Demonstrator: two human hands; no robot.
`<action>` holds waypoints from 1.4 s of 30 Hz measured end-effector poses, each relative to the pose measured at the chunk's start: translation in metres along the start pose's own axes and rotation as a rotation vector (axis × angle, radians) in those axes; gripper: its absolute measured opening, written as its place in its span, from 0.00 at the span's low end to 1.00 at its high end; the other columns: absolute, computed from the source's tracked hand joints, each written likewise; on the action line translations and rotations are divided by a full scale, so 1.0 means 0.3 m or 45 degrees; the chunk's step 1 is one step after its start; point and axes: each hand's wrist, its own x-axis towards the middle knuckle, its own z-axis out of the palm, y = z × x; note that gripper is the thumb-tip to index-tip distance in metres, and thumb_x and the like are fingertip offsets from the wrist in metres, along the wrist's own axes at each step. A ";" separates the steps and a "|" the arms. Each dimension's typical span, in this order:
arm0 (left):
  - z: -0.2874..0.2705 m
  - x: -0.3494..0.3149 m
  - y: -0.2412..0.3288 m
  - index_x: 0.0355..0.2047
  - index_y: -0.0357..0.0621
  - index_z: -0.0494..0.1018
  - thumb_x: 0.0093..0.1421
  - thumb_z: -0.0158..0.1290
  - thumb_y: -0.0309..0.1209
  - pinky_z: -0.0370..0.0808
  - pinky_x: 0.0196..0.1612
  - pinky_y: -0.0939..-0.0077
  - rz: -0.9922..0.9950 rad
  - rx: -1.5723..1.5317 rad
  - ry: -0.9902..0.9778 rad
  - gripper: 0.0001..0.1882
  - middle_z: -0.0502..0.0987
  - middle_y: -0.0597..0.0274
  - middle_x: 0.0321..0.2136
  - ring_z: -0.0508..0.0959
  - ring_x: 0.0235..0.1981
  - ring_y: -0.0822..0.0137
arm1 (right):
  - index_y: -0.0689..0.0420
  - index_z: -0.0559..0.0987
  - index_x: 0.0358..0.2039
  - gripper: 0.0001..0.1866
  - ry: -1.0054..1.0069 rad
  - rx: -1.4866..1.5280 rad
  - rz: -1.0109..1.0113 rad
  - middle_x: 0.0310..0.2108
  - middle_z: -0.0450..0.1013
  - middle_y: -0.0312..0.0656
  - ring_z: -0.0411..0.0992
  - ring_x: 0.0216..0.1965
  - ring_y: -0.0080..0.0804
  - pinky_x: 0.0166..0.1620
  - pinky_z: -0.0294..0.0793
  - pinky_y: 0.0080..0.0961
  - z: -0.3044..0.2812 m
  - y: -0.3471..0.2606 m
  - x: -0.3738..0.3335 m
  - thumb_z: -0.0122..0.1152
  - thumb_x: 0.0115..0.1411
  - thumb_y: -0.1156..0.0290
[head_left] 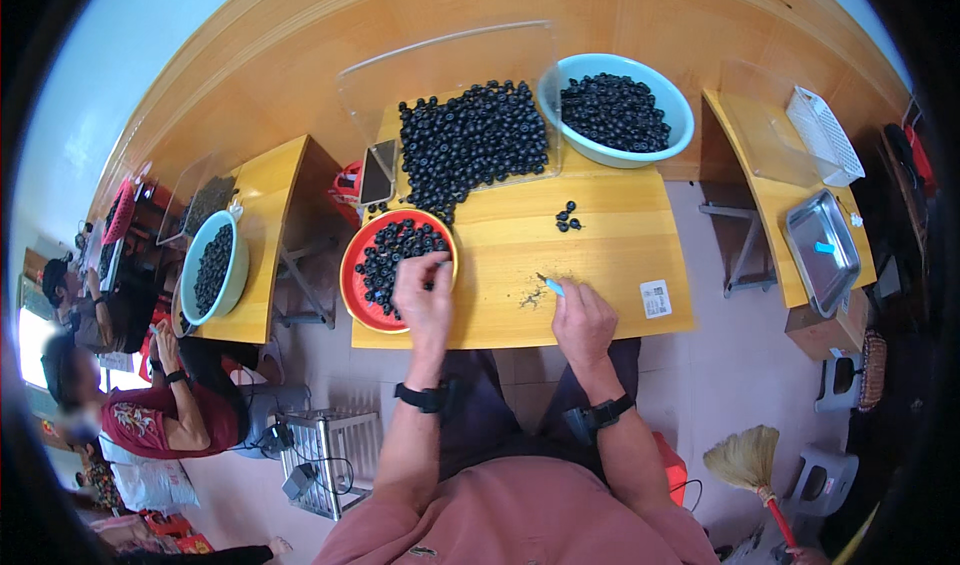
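Note:
My left hand (422, 290) is over the right side of a red bowl (352, 300) with a yellow rim, fingers curled together; whatever they pinch is too small to make out. Many small round black pieces (385, 265), like beads or berries, fill the bowl. Lower right of it, my right hand (583, 322) grips a small tool with a light blue handle (554, 287), its tip pointing up and left. Dark crumbs (530, 298) lie on the yellow table (490, 250) by that tip. Several loose black pieces (568, 217) sit farther back.
A clear tray (552, 95) heaped with black pieces and a light blue basin (685, 130) stand at the back. A phone (378, 172) lies beside the tray. To the right, a side table bears a metal tray (825, 255). Another person (165, 410) works at the left near another basin (238, 275).

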 end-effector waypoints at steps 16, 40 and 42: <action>0.429 0.115 0.124 0.48 0.37 0.79 0.60 0.59 0.22 0.75 0.56 0.58 0.624 0.094 -0.898 0.15 0.79 0.50 0.43 0.78 0.48 0.48 | 0.55 0.83 0.41 0.11 0.140 0.092 0.025 0.25 0.70 0.40 0.74 0.26 0.42 0.30 0.73 0.39 -0.002 0.004 -0.006 0.68 0.56 0.72; 0.299 -0.008 0.097 0.44 0.35 0.83 0.58 0.64 0.18 0.78 0.43 0.78 -0.331 -0.293 -0.718 0.12 0.79 0.60 0.38 0.80 0.39 0.73 | 0.56 0.82 0.41 0.10 0.156 0.132 0.009 0.25 0.70 0.42 0.73 0.26 0.43 0.30 0.73 0.39 -0.006 0.002 -0.007 0.66 0.58 0.73; 0.277 -0.059 0.079 0.44 0.34 0.83 0.59 0.64 0.17 0.76 0.43 0.82 -0.406 -0.507 -0.623 0.12 0.76 0.65 0.39 0.78 0.40 0.77 | 0.56 0.82 0.42 0.11 0.133 0.121 0.013 0.25 0.70 0.42 0.73 0.26 0.43 0.30 0.73 0.40 -0.008 0.001 -0.006 0.67 0.58 0.72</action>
